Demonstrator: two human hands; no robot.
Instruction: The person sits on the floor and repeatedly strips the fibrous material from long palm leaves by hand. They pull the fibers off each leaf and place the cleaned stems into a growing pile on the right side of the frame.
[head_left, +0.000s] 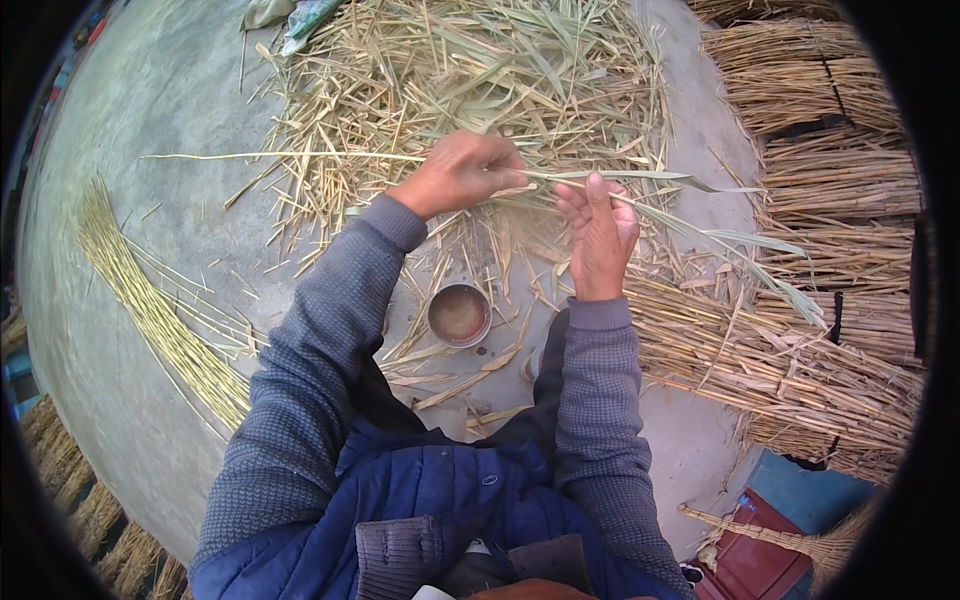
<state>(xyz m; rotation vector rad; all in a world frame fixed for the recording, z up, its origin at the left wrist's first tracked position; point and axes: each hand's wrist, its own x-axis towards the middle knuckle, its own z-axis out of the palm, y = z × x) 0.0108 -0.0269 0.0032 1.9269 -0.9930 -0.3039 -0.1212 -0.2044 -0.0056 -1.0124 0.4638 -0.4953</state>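
A long, thin reed stalk (280, 155) lies crosswise in front of me, its bare end pointing left and its green leaves (770, 270) trailing to the right. My left hand (465, 172) is closed around the stalk near its middle. Just to the right, my right hand (602, 240) has its thumb up and its fingers curled at the leafy part, where the stalk passes between them. Beneath both hands spreads a heap of loose leaves and dry husks (440, 85). A round metal tin (487, 320) stands on the floor between my legs, brownish inside.
A sheaf of slim greenish-yellow stalks (150, 290) lies on the concrete floor (180, 100) at left. Thicker reeds (770, 370) lie close by my right arm, with tied bundles (840, 190) stacked beyond. A dark red box-like object (755, 560) is at lower right.
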